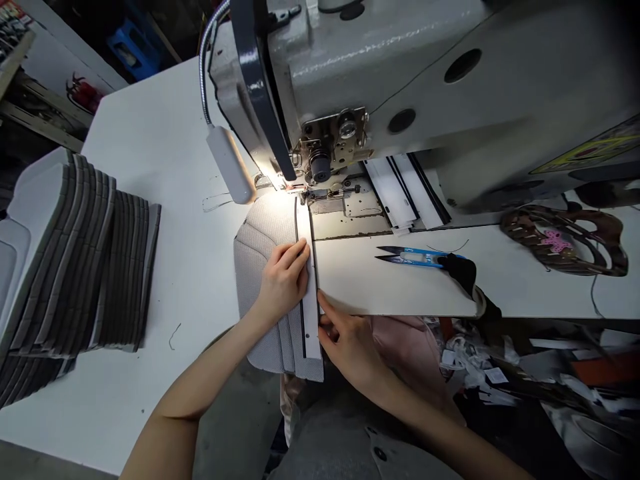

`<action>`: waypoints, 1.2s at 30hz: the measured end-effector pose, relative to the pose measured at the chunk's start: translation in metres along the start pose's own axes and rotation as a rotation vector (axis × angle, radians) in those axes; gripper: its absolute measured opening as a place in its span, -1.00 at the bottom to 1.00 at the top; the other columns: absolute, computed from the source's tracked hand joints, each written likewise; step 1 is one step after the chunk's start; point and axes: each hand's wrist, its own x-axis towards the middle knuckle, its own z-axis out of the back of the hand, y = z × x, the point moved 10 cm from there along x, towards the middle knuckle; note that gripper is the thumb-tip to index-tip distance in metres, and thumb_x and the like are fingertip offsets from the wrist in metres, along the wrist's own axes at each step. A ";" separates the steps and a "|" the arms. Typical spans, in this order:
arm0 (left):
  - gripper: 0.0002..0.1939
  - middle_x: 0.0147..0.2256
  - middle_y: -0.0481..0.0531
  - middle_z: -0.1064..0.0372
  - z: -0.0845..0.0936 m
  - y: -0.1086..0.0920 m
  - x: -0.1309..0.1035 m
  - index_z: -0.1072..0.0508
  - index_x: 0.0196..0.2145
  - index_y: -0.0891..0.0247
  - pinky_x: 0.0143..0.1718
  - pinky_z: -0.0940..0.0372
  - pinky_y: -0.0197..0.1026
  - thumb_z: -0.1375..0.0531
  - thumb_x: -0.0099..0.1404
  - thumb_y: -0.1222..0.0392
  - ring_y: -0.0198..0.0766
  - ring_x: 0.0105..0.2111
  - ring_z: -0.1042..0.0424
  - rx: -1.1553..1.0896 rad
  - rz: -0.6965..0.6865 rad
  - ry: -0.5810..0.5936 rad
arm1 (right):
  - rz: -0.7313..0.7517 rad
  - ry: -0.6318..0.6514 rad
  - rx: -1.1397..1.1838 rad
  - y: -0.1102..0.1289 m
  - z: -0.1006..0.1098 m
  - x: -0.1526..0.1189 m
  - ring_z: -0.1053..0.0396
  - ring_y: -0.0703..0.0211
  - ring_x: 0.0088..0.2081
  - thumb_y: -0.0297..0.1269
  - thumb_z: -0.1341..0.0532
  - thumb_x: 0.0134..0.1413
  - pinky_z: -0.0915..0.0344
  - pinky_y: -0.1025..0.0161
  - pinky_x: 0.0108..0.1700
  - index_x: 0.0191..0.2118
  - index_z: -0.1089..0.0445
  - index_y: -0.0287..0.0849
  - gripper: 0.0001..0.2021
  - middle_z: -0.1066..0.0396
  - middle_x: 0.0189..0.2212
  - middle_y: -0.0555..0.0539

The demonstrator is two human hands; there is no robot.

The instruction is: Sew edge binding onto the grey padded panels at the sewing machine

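A grey padded fabric panel (260, 230) lies under the sewing machine's needle area, its near end hanging over the table edge. Along its right side runs a white strip with a black edge (311, 327). My left hand (286, 280) presses on the strip and panel, fingers bent together. On the right edge, my right hand (347, 340) pinches the panel and strip, thumb and forefinger at the border; its other fingers are curled and partly hidden. The machine head (320, 163) stands just beyond, lit by a lamp (231, 167).
Stacked grey panels (110, 267) stand on the left of the white table (185, 280). Blue thread snips (413, 257) lie at the right. More white strips (400, 193) rest under the machine arm. A brown hair clip (565, 240) sits farther right.
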 end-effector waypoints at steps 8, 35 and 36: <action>-0.62 0.04 0.20 -0.47 -0.003 0.015 0.012 -0.43 0.08 0.30 -0.02 -0.43 0.02 -0.08 0.35 0.43 -0.08 -0.06 -0.37 -0.022 -0.015 -0.035 | -0.129 0.233 -0.093 0.006 -0.006 0.025 -0.47 0.16 -0.48 -0.53 -0.15 0.13 -0.39 0.21 -0.30 0.35 -0.17 -0.35 -0.37 -0.57 -0.45 -0.02; -0.72 0.00 0.16 -0.50 -0.018 0.043 0.039 -0.47 -0.03 0.28 0.01 -0.40 0.05 -0.02 0.43 0.33 -0.10 -0.07 -0.41 -0.036 0.014 0.059 | -0.131 0.278 -0.085 0.012 -0.003 0.045 -0.46 0.14 -0.46 -0.43 -0.24 0.19 -0.41 0.17 -0.23 0.35 -0.13 -0.46 -0.37 -0.53 -0.51 -0.02; -0.72 -0.01 0.15 -0.51 -0.018 0.043 0.040 -0.47 -0.04 0.29 0.01 -0.40 0.04 -0.02 0.43 0.33 -0.10 -0.08 -0.42 -0.037 0.007 0.062 | -0.127 0.276 -0.095 0.012 -0.003 0.046 -0.46 0.13 -0.46 -0.42 -0.23 0.20 -0.41 0.16 -0.23 0.35 -0.13 -0.46 -0.37 -0.53 -0.51 -0.02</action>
